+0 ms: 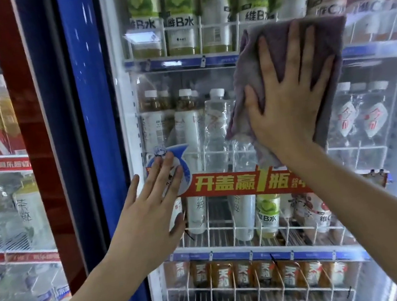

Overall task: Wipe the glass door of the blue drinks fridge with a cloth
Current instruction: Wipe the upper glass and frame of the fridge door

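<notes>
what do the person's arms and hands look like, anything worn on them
Both forearms are bare as far as the frame shows: no sleeves, watch or bracelets in view. The left hand and right hand wear no gloves and no rings that can be seen. The fingernails look short and unpainted.

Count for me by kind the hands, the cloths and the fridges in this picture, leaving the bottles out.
Hands: 2, the left hand with straight fingers at the glass, and the right hand pressing the cloth
Cloths: 1, the purple cloth
Fridges: 2, the blue fridge and the red fridge beside it
Total: 5
</notes>
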### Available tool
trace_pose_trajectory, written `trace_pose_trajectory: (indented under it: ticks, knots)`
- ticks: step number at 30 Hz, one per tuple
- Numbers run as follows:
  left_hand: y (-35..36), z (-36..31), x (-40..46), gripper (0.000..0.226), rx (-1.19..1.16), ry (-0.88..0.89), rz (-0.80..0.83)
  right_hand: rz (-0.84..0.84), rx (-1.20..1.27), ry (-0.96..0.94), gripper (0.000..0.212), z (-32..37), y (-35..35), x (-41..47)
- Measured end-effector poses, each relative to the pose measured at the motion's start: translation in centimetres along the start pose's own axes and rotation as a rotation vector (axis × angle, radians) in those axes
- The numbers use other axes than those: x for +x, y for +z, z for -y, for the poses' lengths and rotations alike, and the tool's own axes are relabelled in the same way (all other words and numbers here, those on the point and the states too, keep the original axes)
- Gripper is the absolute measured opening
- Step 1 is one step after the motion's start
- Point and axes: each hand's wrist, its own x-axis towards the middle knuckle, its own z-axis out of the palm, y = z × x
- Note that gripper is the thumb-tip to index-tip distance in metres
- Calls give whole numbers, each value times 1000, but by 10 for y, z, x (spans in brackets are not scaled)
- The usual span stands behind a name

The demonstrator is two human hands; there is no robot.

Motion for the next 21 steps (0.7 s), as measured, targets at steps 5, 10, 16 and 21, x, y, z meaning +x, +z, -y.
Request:
trace_pose_trajectory:
  ticks: [5,10,16,21]
  knots:
    - [-2,3,0,94,20,11,12,99,-33,-118,70,11,19,-75]
    - [-4,5,1,96,41,25,8,109,-43,-190,71,10,18,-57]
    - [-4,5,2,94,18,26,10,11,-13,-102,69,43,3,20]
    - [-5,9,1,94,-24,29,1,14,4,-51,68,64,10,-6]
